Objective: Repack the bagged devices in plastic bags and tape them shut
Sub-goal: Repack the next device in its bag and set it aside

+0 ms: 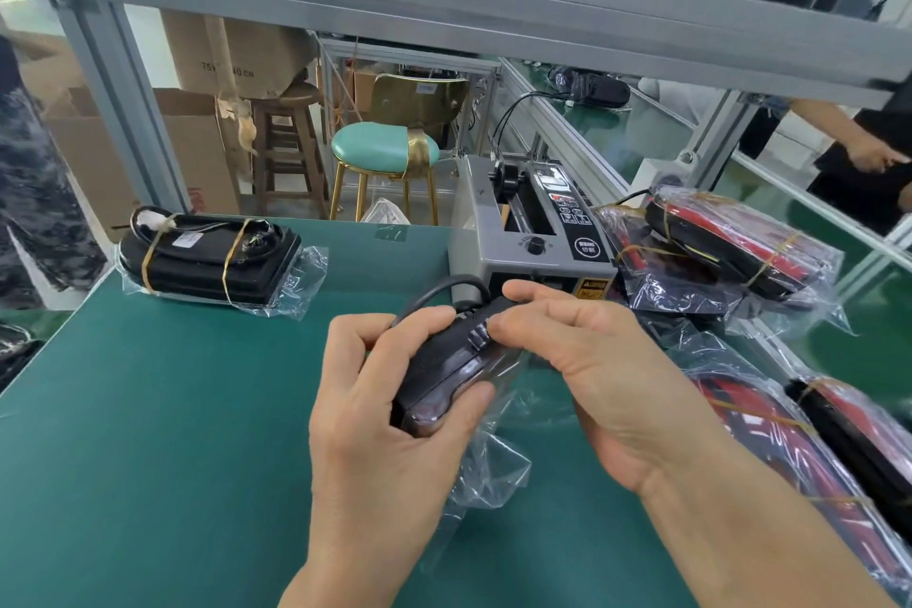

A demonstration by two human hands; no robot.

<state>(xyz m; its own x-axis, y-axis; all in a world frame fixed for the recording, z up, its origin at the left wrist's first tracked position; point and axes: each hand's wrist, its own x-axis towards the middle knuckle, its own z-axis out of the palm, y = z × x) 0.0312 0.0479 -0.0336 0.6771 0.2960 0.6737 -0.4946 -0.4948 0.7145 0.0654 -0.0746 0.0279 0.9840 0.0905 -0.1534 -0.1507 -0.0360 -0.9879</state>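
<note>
A black device with a looped black cord sits between both hands above the green mat, its lower end inside a clear plastic bag that hangs crumpled below. My left hand grips the device's near end, thumb on top. My right hand pinches the device's far upper edge with thumb and fingers. A grey tape dispenser stands just behind the hands.
A bagged black device with rubber bands lies at the back left of the green mat. Several bagged red-and-black devices are piled at the right. Stools, cardboard boxes and other people are beyond the bench frame.
</note>
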